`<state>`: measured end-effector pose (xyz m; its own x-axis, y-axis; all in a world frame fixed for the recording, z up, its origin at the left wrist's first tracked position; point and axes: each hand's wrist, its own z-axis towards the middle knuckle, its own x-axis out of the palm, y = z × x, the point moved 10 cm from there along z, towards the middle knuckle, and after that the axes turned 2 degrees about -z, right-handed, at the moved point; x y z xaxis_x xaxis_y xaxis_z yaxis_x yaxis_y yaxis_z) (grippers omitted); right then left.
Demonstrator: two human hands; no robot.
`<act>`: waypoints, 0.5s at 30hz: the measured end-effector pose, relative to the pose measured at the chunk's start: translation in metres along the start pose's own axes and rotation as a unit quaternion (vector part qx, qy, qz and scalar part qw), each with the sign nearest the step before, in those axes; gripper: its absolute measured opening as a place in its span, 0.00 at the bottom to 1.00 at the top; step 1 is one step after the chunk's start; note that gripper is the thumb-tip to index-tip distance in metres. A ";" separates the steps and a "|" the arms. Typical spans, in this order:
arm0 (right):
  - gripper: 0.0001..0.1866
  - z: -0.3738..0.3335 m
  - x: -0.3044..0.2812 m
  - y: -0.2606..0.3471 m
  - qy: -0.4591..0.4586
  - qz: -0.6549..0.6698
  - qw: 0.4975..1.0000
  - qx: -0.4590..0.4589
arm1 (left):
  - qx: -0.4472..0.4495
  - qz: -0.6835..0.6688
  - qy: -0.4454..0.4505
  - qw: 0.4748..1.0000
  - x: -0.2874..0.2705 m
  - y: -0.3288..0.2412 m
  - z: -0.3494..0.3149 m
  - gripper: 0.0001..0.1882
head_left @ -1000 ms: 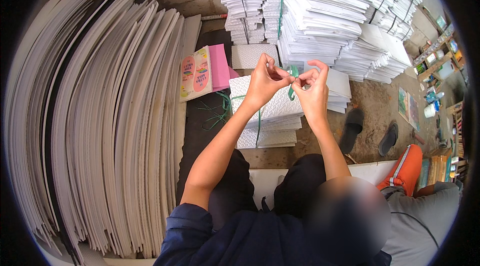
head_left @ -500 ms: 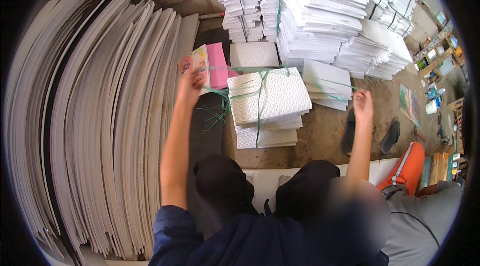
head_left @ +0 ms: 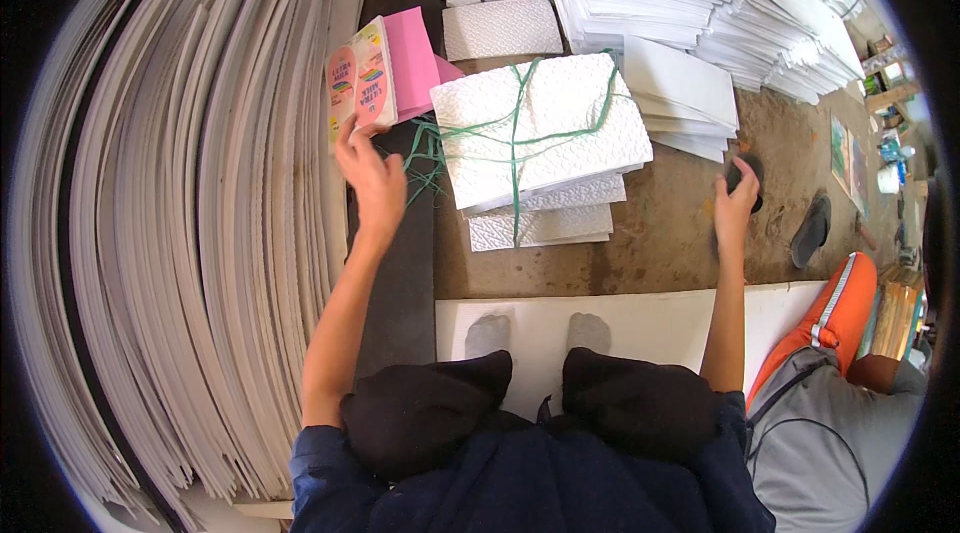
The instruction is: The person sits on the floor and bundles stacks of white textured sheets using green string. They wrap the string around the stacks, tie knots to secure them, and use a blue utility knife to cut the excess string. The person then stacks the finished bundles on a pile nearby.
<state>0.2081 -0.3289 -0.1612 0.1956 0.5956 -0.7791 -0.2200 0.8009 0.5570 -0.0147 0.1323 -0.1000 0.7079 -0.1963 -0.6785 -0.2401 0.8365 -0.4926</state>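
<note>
The twine (head_left: pixel 514 173), let go, now lies unpulled across the bundle (head_left: pixel 570 103), left hand (head_left: pixel 378 183) left of it, right hand (head_left: pixel 735 205) right, each grip half-open, seemingly empty.

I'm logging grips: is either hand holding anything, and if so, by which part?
Nothing is visibly held: the left hand is near the printed sheet, contact unclear; the right hand is right of the white bundle, which green twine crosses.

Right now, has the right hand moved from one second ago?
Yes, rightward: the right hand was by the tied white stack; now it is away to its right.
</note>
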 end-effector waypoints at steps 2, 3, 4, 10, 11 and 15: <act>0.22 -0.004 0.008 0.077 0.011 0.039 0.990 -0.134 | 0.070 -0.065 0.064 0.993 0.007 -0.057 0.012 0.20; 0.22 -0.002 0.016 0.108 0.043 0.085 0.979 -0.182 | 0.132 -0.087 0.127 0.979 0.023 -0.092 0.014 0.19; 0.22 -0.004 0.030 0.136 0.094 0.134 0.967 -0.196 | 0.193 -0.106 0.187 0.957 0.042 -0.122 0.010 0.19; 0.17 -0.005 0.072 0.202 0.182 0.150 0.924 -0.300 | 0.205 0.022 0.273 0.940 0.133 -0.153 0.004 0.14; 0.16 -0.005 0.074 0.202 0.179 0.139 0.925 -0.305 | 0.167 -0.016 0.294 0.941 0.138 -0.149 0.004 0.12; 0.13 -0.005 0.078 0.174 0.187 0.316 0.923 -0.117 | 0.048 -0.231 0.288 0.928 0.124 -0.135 0.007 0.08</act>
<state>0.1801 -0.1438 -0.1268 -0.3755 0.8408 -0.3900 -0.3867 0.2402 0.8904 0.1101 -0.0014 -0.1139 0.2410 -0.7626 -0.6003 0.0807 0.6322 -0.7706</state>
